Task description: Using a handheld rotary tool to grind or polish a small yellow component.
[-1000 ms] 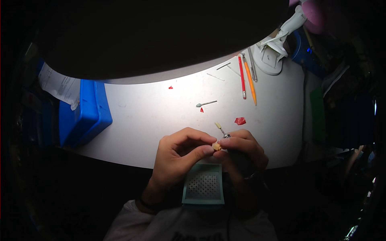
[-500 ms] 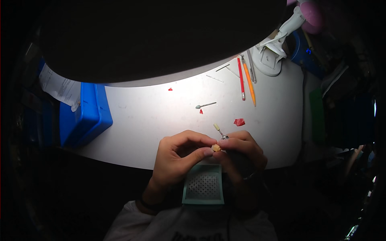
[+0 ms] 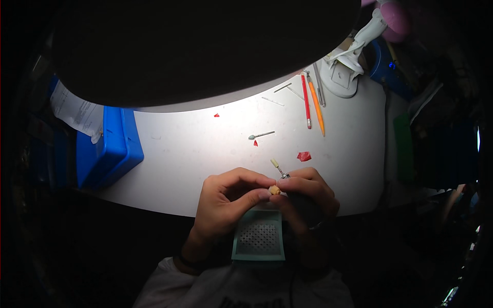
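My left hand is closed, with thumb and forefinger pinching a small beige piece that has a paler side. Its exact kind is too small to make out. My right hand wraps round a dark rotary handpiece, and its fingertips also meet the beige piece. From the handpiece's metal collar a pale yellow-green, cylinder-shaped bit points up and left, apart from the beige piece. Below both hands is a pale green tray with a perforated metal grid.
On the white table lie a loose grey-green grinding bit, red scraps, a red pencil, an orange pencil and thin metal tools. Blue bins stand left, a white stand back right. A dark lamp hood overhangs.
The whole view has shifted very slightly, so the table things sit a little further left. Both hands keep the same grips, with the beige piece perhaps turned a touch.
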Demonstrator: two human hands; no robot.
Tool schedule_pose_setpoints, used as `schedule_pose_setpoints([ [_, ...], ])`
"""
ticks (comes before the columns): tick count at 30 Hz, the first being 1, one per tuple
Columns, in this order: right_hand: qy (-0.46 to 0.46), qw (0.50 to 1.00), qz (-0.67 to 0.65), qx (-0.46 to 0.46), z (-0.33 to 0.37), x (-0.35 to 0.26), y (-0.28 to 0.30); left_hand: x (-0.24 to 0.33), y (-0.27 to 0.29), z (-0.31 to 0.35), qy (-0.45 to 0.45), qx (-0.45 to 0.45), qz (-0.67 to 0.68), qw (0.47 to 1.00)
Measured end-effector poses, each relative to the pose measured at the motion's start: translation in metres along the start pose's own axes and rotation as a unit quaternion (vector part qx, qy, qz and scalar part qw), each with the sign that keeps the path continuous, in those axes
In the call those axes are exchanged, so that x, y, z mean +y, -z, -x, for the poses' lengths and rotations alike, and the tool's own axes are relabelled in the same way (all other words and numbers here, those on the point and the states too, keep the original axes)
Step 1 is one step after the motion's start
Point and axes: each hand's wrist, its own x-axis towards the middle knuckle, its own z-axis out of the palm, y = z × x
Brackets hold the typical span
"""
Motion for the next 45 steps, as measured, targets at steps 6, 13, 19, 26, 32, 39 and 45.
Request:
schedule_pose_setpoints([
  [6,-0.002,1.000,-0.010,0.003,0.0009,0.0015,-0.0014,0.0004,0.0003,0.0003,-0.003,0.001,-0.005,1.000],
  [13,0.040,0.999,-0.018,0.031,0.0044,0.0052,-0.0026,-0.0024,-0.0021,-0.0021,0.005,0.028,0.051,0.998],
  [19,0.078,0.995,-0.057,-0.012,0.0004,0.0018,-0.0015,0.0005,-0.0008,-0.0025,0.004,0.036,0.057,0.998],
  [26,0.073,0.996,-0.045,-0.033,0.0004,0.0000,-0.0005,-0.0012,-0.0008,-0.0015,0.002,0.041,0.064,0.997],
  [32,0.070,0.996,-0.045,-0.037,0.0013,0.0005,0.0003,-0.0011,-0.0009,-0.0015,0.005,0.043,0.057,0.997],
  [39,0.070,0.996,-0.044,-0.031,-0.0005,-0.0029,0.0009,-0.0012,-0.0003,-0.0013,0.004,0.042,0.070,0.997],
  [45,0.083,0.995,-0.042,-0.037,0.0007,0.0025,-0.0002,-0.0035,0.0018,-0.0010,0.006,0.040,0.072,0.997],
])
